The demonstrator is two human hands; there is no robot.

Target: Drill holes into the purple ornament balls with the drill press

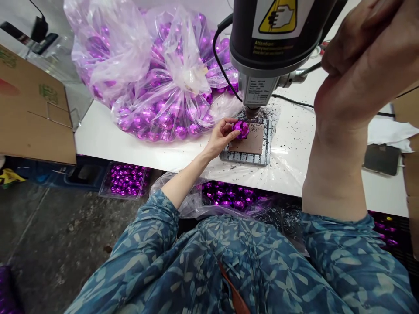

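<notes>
My left hand (pixel 220 136) pinches a shiny purple faceted ball (pixel 241 129) and holds it on a brown pad (pixel 247 138) that lies on the metal base (pixel 245 158) of a bench drill press (pixel 262 48). The ball sits just below the drill spindle (pixel 252 111). My right hand (pixel 363 56) is raised at the upper right, fingers curled round the machine's lever (pixel 303 72), whose grip is hidden in the fist.
A large clear plastic bag (pixel 153 74) full of purple balls lies on the white table (pixel 137 150) behind my left hand. Dark shavings lie scattered around the base. Trays of purple balls (pixel 126 179) sit under the table. A cardboard box (pixel 29 109) stands at left, a phone (pixel 381 159) at right.
</notes>
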